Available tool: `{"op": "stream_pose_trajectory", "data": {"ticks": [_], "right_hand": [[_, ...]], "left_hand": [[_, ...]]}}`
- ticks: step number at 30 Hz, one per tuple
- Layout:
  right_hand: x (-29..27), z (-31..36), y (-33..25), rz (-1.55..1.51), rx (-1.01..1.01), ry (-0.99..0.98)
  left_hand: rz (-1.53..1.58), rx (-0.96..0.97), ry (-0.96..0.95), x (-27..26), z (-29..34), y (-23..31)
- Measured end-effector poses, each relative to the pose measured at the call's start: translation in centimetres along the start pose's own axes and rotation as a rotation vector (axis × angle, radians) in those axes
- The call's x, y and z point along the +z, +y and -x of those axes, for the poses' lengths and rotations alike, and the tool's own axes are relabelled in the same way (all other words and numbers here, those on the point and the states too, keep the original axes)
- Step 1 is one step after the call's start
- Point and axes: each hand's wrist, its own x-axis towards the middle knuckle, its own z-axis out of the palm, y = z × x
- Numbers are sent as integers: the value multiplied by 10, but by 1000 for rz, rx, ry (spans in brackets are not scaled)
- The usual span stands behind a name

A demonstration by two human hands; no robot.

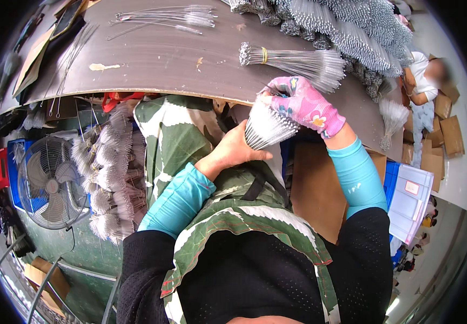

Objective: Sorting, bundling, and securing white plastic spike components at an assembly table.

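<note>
In front of my body, at the table's near edge, a bundle of thin wire brushes with white bristles (pixel 268 129) is held between both hands, bristle ends toward me. My bare left hand (pixel 234 150) is closed around its left side, thumb pointing right. My right hand (pixel 308 105), in a pink flowered glove, has its fingers closed at the bundle's far end; the fingertips are partly hidden. Just beyond lies another brush bundle (pixel 298 63), tied with a yellow band. Several loose brushes (pixel 182 19) lie farther off to the left.
A large pile of brush bundles (pixel 347 32) covers the table's (pixel 152 59) far right. At left stand a fan (pixel 52 181) and hanging brushes (pixel 112 173). A cardboard box (pixel 317 189) and white crate (pixel 410 202) are at right. Another person (pixel 422 78) is at far right.
</note>
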Motion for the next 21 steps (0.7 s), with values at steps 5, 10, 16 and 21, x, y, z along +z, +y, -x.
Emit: {"op": "stream_pose_trajectory", "data": {"ticks": [5,10,16,21], "right_hand": [[-2,0,5,-116,111,-11],[5,-8,4,-21,-53,19],[1,0,-7,-162,40,-2],[12,3,1,42,-48,44]], "left_hand": [[245,41,101,-23,16,25],[382,94,341,-9,4,29],[593,102,275,-11,2,29],[575,98,255,-10,2,29]]}}
